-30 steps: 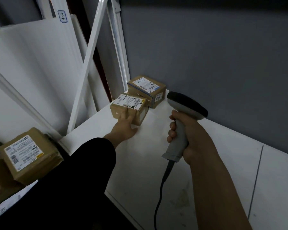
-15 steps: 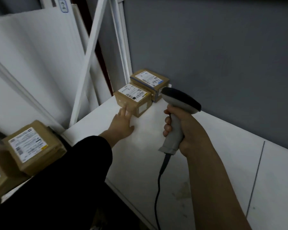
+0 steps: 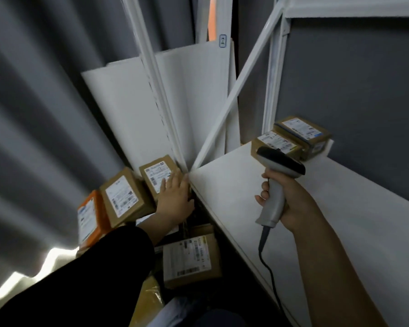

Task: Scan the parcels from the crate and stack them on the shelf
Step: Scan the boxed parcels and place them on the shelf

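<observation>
Left hand (image 3: 175, 200) open, fingers straight, lay on brown parcel (image 3: 155, 175), frame centre-left, just below shelf (image 3: 222, 185) corner. Right hand (image 3: 291, 204) gripped scanner (image 3: 275, 197), centre right. Shelved parcels (image 3: 275, 141) touching, upper right.

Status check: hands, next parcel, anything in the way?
Left hand open, fingers over a brown parcel below. Right hand grips the scanner. Two parcels on the shelf. Shelf corner close beside left hand.

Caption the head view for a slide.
Left hand touches a labelled cardboard parcel beside the white shelf; right hand grips a corded barcode scanner.
</observation>
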